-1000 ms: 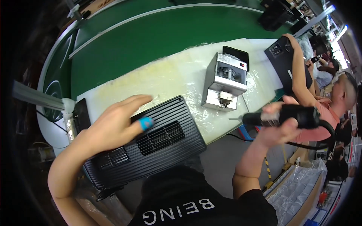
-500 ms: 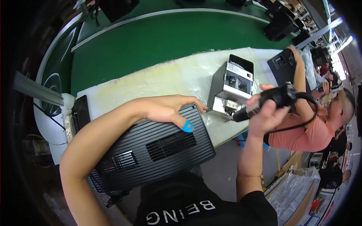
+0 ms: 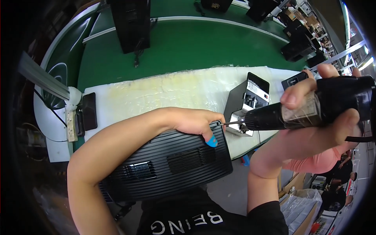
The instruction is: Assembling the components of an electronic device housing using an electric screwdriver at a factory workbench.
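2 bare hands at work over 1 black ribbed casing [image 3: 168, 166], lying flat at the near edge of the table [image 3: 156, 92], partly overhanging toward the body. Left hand [image 3: 194, 123] pressed down on the casing's upper right corner, fingers curled over the edge, grip closed on that corner; 1 blue cap on 1 fingertip [image 3: 212, 141]. Right hand [image 3: 313, 117] wrapped tight round 1 black electric screwdriver [image 3: 309, 111], held level, pointing left. Thin bit tip [image 3: 224, 124] right at the casing's corner, just beside the left fingers; touching or not, cannot tell. 1 black cord [image 3: 358, 138] trailing from the tool's rear end.

On the table, covered in 1 yellowed white sheet: 1 small grey and black box-shaped device [image 3: 246, 103] standing upright just behind the screwdriver's nose, and 1 dark flat device [image 3: 294, 79] near the right edge, partly hidden behind the right hand. 1 dark phone-like slab [image 3: 89, 111] at the table's left end, beside 1 white fitting [image 3: 71, 124].

Beyond the table, 1 green conveyor belt [image 3: 188, 47] bearing at least 3 more black units: 1 tall one [image 3: 131, 23] at upper left, 2 [image 3: 299, 47] toward upper right. 1 other person in a pink top [image 3: 317, 162] below the right hand.
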The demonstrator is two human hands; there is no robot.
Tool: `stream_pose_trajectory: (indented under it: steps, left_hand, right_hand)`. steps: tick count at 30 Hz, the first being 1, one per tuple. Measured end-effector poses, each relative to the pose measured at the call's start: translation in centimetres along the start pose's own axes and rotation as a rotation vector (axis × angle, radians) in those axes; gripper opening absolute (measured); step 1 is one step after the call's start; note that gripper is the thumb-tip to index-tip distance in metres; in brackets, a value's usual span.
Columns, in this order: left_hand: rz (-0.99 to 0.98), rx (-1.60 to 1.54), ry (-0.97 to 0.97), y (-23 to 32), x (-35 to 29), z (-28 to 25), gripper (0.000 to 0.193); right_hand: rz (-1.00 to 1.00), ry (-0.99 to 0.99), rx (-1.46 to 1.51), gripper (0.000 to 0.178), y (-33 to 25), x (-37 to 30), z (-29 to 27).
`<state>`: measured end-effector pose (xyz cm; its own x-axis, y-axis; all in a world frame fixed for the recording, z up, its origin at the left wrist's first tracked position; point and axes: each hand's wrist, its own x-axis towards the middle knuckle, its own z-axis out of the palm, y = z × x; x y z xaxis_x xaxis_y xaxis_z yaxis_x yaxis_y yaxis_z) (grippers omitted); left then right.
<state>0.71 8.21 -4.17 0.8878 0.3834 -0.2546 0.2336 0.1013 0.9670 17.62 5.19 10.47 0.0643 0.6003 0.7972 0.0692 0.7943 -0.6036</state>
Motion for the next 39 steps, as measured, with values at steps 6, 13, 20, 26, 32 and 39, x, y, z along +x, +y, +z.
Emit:
stream_pose_trajectory:
  steps: [6, 13, 20, 26, 32, 39]
  left_hand:
    - [0.022, -0.048, -0.001, -0.7, 0.4, 0.0, 0.054]
    - [0.051, -0.039, 0.024, -1.1, 0.5, 0.1, 0.054]
    - [0.063, -0.044, 0.010, -1.2, 0.9, 0.1, 0.053]
    - [0.025, -0.039, 0.007, 0.0, 0.0, 0.1, 0.050]
    - [-0.080, -0.005, 0.028, 0.9, -0.3, 0.0, 0.050]
    - [-0.060, 0.336, 0.265, 2.8, -3.8, 1.7, 0.072]
  right_hand:
    - [-0.010, -0.003, 0.103, 0.061, 2.0, -1.3, 1.8]
    - [0.049, -0.101, 0.045, 0.068, 1.2, -2.3, 2.0]
    - [0.259, -0.173, 0.157, 0.068, -0.8, -1.9, 1.1]
    - [-0.103, 0.258, 0.297, 0.072, 0.6, -2.8, -2.9]
    - [-0.115, 0.355, -0.429, 0.052, 6.9, -8.3, -9.1]
    - [-0.084, 0.267, -0.371, 0.050, 10.1, -11.2, -10.2]
